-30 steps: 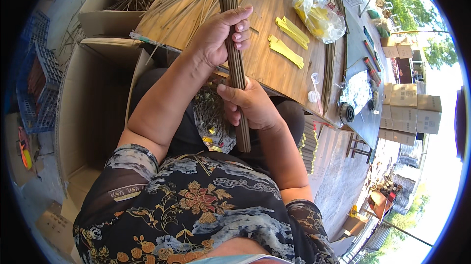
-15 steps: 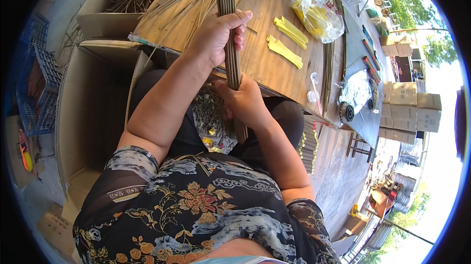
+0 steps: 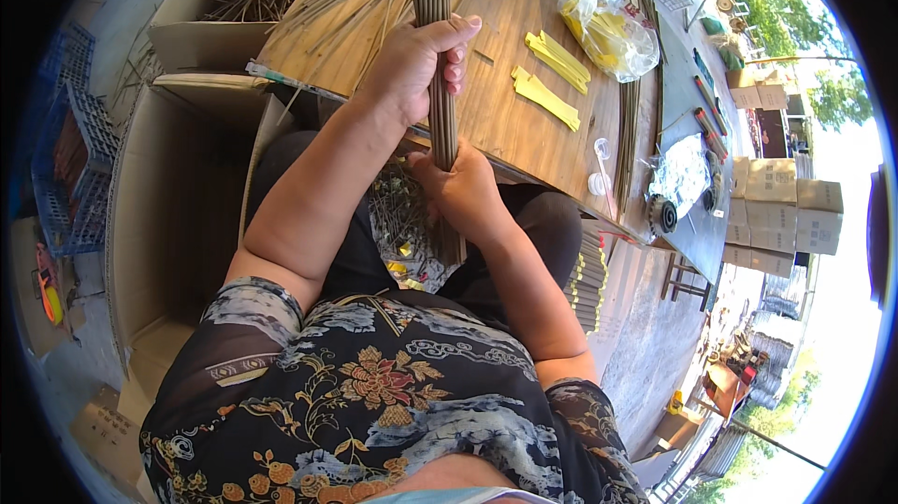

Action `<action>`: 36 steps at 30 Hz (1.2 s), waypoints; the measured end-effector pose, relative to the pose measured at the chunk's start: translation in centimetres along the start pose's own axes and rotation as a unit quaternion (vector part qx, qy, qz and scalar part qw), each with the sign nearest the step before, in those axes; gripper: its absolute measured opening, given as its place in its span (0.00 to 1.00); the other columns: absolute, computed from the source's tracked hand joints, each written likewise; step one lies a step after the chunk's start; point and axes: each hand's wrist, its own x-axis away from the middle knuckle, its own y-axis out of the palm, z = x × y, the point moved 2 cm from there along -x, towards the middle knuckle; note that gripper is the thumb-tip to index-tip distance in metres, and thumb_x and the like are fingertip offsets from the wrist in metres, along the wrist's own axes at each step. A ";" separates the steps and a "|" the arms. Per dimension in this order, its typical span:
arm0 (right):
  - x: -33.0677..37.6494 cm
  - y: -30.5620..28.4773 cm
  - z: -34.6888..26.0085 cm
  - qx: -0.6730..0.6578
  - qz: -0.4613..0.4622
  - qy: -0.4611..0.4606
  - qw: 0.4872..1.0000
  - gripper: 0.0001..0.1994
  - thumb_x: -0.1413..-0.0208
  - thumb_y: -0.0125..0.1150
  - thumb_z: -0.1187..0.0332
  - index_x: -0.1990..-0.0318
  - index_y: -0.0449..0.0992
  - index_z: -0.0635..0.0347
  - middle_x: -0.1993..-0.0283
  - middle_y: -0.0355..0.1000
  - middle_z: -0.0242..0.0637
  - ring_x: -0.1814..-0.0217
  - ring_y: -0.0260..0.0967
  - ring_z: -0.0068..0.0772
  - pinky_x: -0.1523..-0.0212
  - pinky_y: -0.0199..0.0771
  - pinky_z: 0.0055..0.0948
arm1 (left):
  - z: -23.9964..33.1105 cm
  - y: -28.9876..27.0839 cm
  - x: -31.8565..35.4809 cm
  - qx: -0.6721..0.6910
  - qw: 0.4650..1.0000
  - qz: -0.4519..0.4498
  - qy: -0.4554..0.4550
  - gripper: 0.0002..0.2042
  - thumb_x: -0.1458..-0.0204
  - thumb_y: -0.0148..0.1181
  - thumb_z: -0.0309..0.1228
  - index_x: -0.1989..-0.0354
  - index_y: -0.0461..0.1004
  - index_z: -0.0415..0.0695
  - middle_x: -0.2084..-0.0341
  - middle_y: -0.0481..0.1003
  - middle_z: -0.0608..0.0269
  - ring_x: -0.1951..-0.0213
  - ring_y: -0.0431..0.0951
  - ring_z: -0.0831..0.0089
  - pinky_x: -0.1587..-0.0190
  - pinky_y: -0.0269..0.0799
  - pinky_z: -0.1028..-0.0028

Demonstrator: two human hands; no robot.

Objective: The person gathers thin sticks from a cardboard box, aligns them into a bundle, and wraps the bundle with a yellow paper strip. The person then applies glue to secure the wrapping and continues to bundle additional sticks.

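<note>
Brown-grey bundle of thin straight sticks [image 3: 438, 64], upright at frame centre-top, over edge of round wooden counter [image 3: 510, 120]. Left hand [image 3: 416, 64] wrapped tight round bundle's mid part; right hand [image 3: 463, 190] closed round it lower down, just below counter edge. Yellow paper strips [image 3: 547, 83] lie right of bundle; clear plastic bag w/ yellow contents [image 3: 608, 27] upper right.

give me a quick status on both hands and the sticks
Left hand gripping stick bundle near its upper part. Right hand clamped lower on same bundle. Bundle upright across table edge. Nothing blocking it.
</note>
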 end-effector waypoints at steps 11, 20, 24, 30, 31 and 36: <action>-0.5 -0.8 1.2 0.181 0.079 -0.064 0.978 0.10 0.48 0.55 0.65 0.72 0.63 0.61 0.84 0.62 0.30 0.87 0.60 0.19 0.87 0.61 0.21 | -0.1 0.0 0.1 -0.061 0.995 0.083 0.006 0.08 0.54 0.59 0.30 0.80 0.66 0.48 0.88 0.63 0.74 0.88 0.60 0.84 0.84 0.58 0.81; 0.3 -1.0 -0.5 -0.206 -0.169 0.117 0.957 0.11 0.49 0.56 0.67 0.78 0.61 0.57 0.87 0.56 0.26 0.91 0.54 0.20 0.90 0.57 0.20 | -0.1 -1.3 -0.8 0.029 0.996 0.023 -0.079 0.08 0.51 0.57 0.32 0.76 0.65 0.47 0.88 0.63 0.73 0.85 0.61 0.83 0.82 0.58 0.81; 0.6 -1.2 -0.9 -0.322 -0.225 0.160 0.906 0.13 0.49 0.56 0.68 0.81 0.59 0.54 0.88 0.55 0.26 0.91 0.52 0.19 0.91 0.55 0.20 | 0.0 0.1 -0.4 0.045 0.994 0.020 -0.092 0.08 0.50 0.56 0.32 0.75 0.64 0.47 0.88 0.63 0.74 0.86 0.61 0.84 0.83 0.58 0.82; 0.8 -1.3 -1.1 -0.271 -0.201 0.123 0.933 0.12 0.52 0.59 0.69 0.78 0.61 0.57 0.87 0.57 0.26 0.90 0.55 0.19 0.89 0.57 0.19 | 0.1 0.0 -0.3 0.066 0.996 -0.023 -0.056 0.06 0.50 0.55 0.30 0.73 0.64 0.46 0.88 0.61 0.75 0.87 0.59 0.85 0.85 0.55 0.83; 0.8 -1.3 -0.9 -0.225 -0.190 0.105 0.950 0.11 0.53 0.59 0.70 0.78 0.61 0.57 0.86 0.58 0.26 0.90 0.56 0.19 0.89 0.58 0.19 | 0.3 -0.3 -0.2 0.052 0.998 -0.001 -0.037 0.06 0.50 0.55 0.29 0.73 0.64 0.46 0.88 0.61 0.75 0.87 0.59 0.85 0.85 0.55 0.83; 1.3 -1.4 -0.9 -0.144 -0.168 0.119 0.968 0.09 0.54 0.59 0.72 0.76 0.63 0.59 0.85 0.60 0.27 0.89 0.58 0.18 0.88 0.59 0.17 | 1.3 -1.1 -0.5 0.023 0.999 0.030 0.001 0.06 0.51 0.55 0.29 0.74 0.64 0.46 0.88 0.60 0.74 0.87 0.59 0.85 0.84 0.55 0.82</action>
